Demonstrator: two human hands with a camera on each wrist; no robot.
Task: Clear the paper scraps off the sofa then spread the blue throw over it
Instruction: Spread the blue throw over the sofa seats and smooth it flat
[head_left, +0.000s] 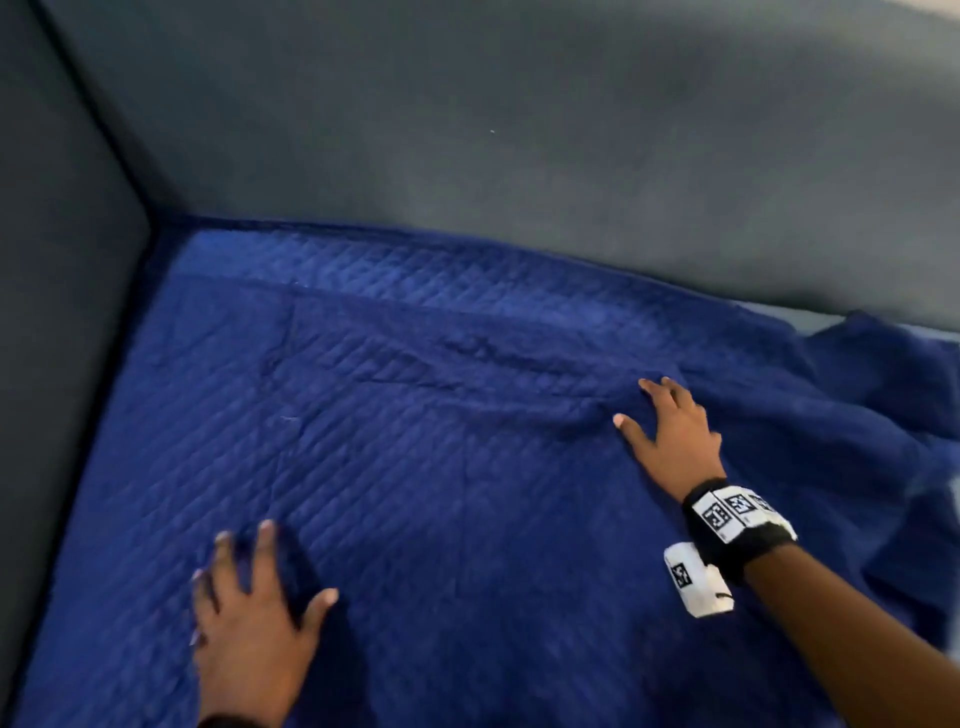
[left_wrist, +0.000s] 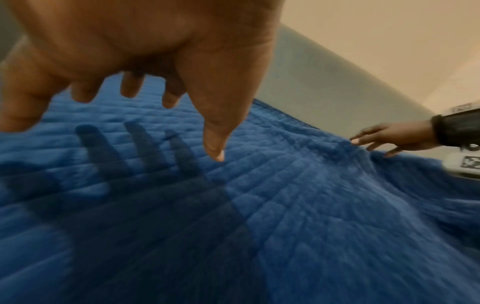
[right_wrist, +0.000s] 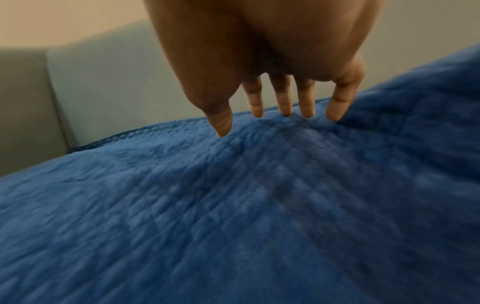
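The blue quilted throw (head_left: 426, 441) lies spread over the seat of the grey sofa (head_left: 467, 130), flat on the left and bunched in folds at the right (head_left: 883, 395). My left hand (head_left: 254, 613) hovers just above the throw near its front left, fingers spread and straight, casting a shadow (left_wrist: 135, 185) on the cloth. My right hand (head_left: 670, 431) lies flat with straight fingertips (right_wrist: 285, 111) touching a low ridge of the throw (right_wrist: 233, 185) near the sofa back. The same right hand (left_wrist: 384, 139) shows far right in the left wrist view. No paper scraps are in sight.
The sofa's dark armrest (head_left: 57, 312) walls the left side and the backrest (right_wrist: 109, 82) runs along the far edge. A strip of bare seat (head_left: 810, 319) shows at the far right behind the folds. A beige wall (left_wrist: 376, 41) rises behind the sofa.
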